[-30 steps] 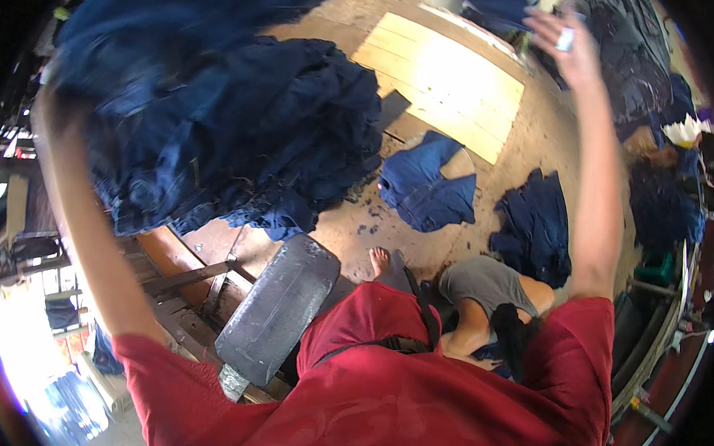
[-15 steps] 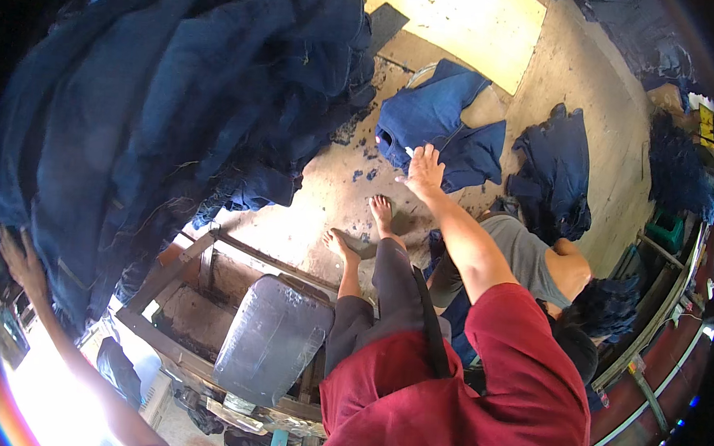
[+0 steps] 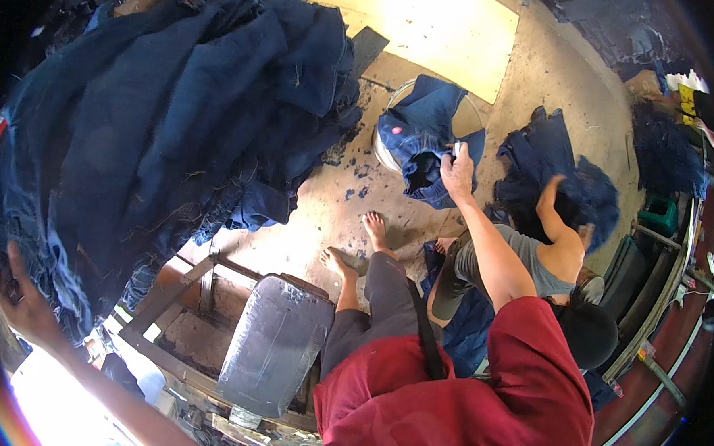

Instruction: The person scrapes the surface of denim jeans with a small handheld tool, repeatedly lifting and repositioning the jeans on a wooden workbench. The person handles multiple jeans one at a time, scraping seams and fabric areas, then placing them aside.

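My right hand (image 3: 457,178) is closed at the edge of a blue denim garment (image 3: 419,117), beside its dark waist opening. A small white piece (image 3: 459,149) shows at the fingertips; I cannot make out what it is. The garment drapes over a round, pale-rimmed container (image 3: 383,153) and bears a small red spot. Far to the left, my left hand (image 3: 25,307) has its fingers apart at the outer edge of a big heap of dark blue denim (image 3: 161,108).
A co-worker in a grey top (image 3: 545,261) crouches at the right, hands at another dark denim piece (image 3: 542,164). A padded dark seat (image 3: 274,344) on a wooden frame (image 3: 168,290) stands beside my legs. A yellowish board (image 3: 431,33) lies on the floor ahead.
My right hand has moved slightly right and nearer, and the garment has shifted, baring its waist opening and the container's rim. My left hand has slid lower. The co-worker's arm now reaches out.
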Available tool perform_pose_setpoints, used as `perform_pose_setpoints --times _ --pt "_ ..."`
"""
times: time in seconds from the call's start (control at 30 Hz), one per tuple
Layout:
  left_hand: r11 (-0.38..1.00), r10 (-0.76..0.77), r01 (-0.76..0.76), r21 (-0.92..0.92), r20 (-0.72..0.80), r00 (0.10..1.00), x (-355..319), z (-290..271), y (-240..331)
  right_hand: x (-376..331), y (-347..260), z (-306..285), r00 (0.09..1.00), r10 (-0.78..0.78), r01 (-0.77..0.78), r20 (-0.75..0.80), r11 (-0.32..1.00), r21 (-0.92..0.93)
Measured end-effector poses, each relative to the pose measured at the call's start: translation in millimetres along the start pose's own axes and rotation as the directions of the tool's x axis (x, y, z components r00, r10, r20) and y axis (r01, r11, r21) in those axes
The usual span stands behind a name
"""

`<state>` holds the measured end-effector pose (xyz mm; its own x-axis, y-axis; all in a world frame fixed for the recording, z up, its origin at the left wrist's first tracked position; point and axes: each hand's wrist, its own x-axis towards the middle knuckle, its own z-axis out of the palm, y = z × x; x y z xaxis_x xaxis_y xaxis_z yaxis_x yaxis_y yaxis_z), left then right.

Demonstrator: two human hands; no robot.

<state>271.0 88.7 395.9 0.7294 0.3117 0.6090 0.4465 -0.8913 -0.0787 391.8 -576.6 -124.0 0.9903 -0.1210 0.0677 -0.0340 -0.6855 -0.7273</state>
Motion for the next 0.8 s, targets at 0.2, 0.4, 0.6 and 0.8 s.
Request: perform_pose_setpoints --times 0.2,0.4,0.6,0.8 --pt "0.354 0.525 0.686 -0.636 0.742 0.417 -162.7 9.6 292.8 -4.3 -162.5 -91.8 0.979 -0.184 0.190 -0.092 0.979 0.068" --pt "-0.371 0.539 0.918 0.140 0.837 0.090 -230.7 88.0 383.3 -110.0 -301.0 -131.9 0.917 -0.369 0.352 0.149 0.927 0.127" --pt "-0.824 0.270 0.551 0.128 0.945 0.185 -304.4 56.4 238.6 -257.2 -327.8 -106.6 0.771 -0.461 0.387 0.440 0.887 0.253" --pt "-0.858 -0.228 0.466 -0.218 0.973 0.036 -455.3 -66.4 63.2 -352.0 -326.5 -122.2 0.379 -0.473 -0.110 0.796 0.831 0.546"
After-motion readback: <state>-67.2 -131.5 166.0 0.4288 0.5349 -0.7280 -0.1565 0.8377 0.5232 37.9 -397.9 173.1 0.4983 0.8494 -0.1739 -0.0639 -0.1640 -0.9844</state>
